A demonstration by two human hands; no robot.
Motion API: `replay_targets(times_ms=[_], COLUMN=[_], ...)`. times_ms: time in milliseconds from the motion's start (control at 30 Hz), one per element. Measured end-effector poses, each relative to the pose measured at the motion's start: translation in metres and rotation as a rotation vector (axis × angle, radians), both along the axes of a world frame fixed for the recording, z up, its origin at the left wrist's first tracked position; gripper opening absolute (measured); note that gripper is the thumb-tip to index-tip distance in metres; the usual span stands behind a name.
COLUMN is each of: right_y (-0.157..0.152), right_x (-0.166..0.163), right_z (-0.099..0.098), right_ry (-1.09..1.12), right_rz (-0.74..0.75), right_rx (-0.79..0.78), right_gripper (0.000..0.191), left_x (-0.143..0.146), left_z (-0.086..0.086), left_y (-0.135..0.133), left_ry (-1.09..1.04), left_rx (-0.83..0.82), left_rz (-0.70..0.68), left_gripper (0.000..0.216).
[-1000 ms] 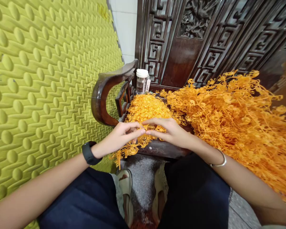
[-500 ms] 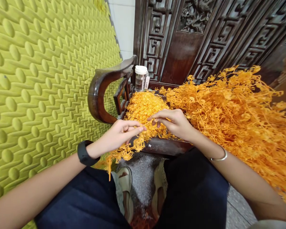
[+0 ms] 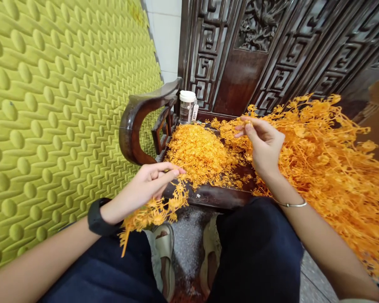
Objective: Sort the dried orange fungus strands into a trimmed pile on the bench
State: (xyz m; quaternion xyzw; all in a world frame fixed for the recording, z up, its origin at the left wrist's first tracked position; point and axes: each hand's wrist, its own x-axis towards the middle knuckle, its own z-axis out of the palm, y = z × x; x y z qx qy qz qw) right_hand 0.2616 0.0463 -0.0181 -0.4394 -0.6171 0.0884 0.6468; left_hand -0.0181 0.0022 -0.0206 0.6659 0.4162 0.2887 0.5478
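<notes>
Two hands: your left hand (image 3: 145,185) pinches a frilly orange plastic sprig (image 3: 154,210) at near edge of dark wooden seat (image 3: 221,195); your right hand (image 3: 263,145) raised, fingertips together over bristly orange heap (image 3: 322,164), far right.

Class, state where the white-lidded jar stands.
Head view: the jar stands at the seat's far left corner, beside the curved armrest, behind the loose orange pile.

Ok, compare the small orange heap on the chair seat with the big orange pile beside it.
The small heap is low and compact; the big pile is far wider and taller. The small heap holds short loose bits; the big pile holds long branched stems. Both are bright orange.
</notes>
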Motion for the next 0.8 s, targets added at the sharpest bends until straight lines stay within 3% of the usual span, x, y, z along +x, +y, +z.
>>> replay_targets(times_ms=[133,200,300,467,567,633,700,800], right_y=[-0.012,-0.012,0.003,0.038,0.039,0.030,0.018,0.000], right_x=[-0.030,-0.034,-0.025,-0.006,-0.011,-0.020,-0.031,-0.045], right_z=[0.002,0.002,-0.007,-0.037,-0.041,-0.035,-0.024,-0.011], right_ry=[0.004,-0.053,-0.233,-0.453,-0.412,-0.372,-0.355,-0.396], right_rz=[-0.068,-0.131,-0.164,-0.109,-0.068,0.070,0.312,0.718], right_rx=[0.253,0.275,0.110,-0.463,-0.553,-0.548,-0.570,-0.601], right_gripper=[0.026,0.029,0.034,0.075,0.068,0.049,0.035,0.035], left_x=[0.003,0.004,0.006,0.010,0.011,0.010,0.009,0.010], left_z=[0.000,-0.001,-0.003,-0.006,-0.007,-0.007,-0.006,-0.005], left_y=[0.010,0.014,0.017,0.019,0.020,0.021,0.021,0.020], left_ry=[-0.044,-0.056,-0.072,-0.040,-0.035,-0.038,-0.037,-0.021], left_rx=[-0.006,-0.005,0.005,0.008,0.011,0.017,0.028,0.047], left_rz=[-0.001,-0.003,-0.004,-0.055,-0.059,-0.051,-0.049,-0.057], left_gripper=[0.033,0.034,0.036,0.038,0.037,0.037,0.037,0.037])
